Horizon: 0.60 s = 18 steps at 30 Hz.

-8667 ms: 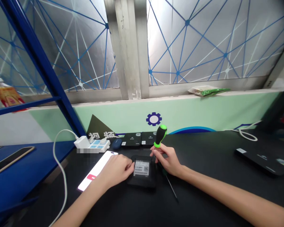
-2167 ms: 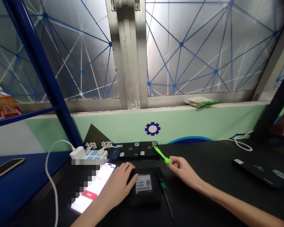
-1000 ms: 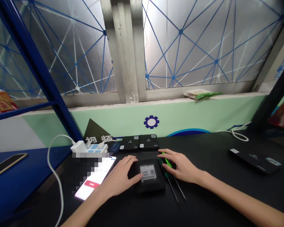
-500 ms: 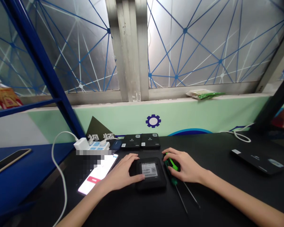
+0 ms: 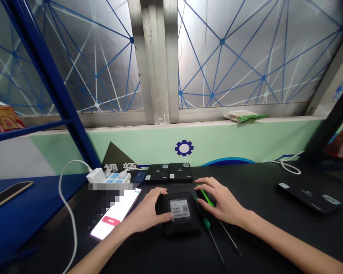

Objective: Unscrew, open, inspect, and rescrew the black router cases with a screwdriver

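A black box (image 5: 177, 224) with a white printed label lies on the black table in front of me. My left hand (image 5: 148, 209) grips its left side, thumb on the top near the label and fingers at the far left corner. Just right of the box, my right hand (image 5: 217, 198) curls over the bright green and black handle of a screwdriver (image 5: 207, 196), its thin shaft pointing toward me. A second screwdriver with a dark green collar (image 5: 207, 223) lies between that hand and the box, its upper handle partly in shadow.
Two black boxes (image 5: 157, 173) stand side by side at the back. Leftward are a lit phone (image 5: 117, 215), a power strip (image 5: 114, 178) and a white cable (image 5: 71, 213). Another flat black device (image 5: 308, 198) lies far right. A dark phone (image 5: 8, 196) rests on the blue surface.
My right hand has shifted slightly left over the screwdriver handle. The second screwdriver has moved a little closer to the box. My left hand stays on the box; the view has tilted slightly.
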Each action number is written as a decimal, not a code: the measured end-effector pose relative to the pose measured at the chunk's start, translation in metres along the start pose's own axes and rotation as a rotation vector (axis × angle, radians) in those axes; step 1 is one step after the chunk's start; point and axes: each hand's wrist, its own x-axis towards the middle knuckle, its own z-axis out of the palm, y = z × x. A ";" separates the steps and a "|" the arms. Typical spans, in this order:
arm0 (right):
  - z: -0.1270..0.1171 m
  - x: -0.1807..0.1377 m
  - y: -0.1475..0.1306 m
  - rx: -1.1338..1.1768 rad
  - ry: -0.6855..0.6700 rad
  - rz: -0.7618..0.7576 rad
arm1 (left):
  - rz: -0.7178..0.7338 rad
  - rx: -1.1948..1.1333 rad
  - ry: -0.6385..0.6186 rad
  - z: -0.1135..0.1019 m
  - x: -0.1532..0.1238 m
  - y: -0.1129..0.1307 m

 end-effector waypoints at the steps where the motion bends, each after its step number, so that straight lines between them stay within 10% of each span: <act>1: 0.000 0.002 -0.001 0.015 -0.012 -0.019 | -0.014 -0.009 0.011 -0.001 0.000 0.001; 11: 0.004 0.025 -0.009 0.156 -0.227 0.098 | 0.067 -0.090 0.166 -0.005 0.001 0.008; 18: 0.002 0.031 -0.017 0.263 -0.121 0.097 | 0.106 -0.118 0.352 -0.006 -0.002 0.014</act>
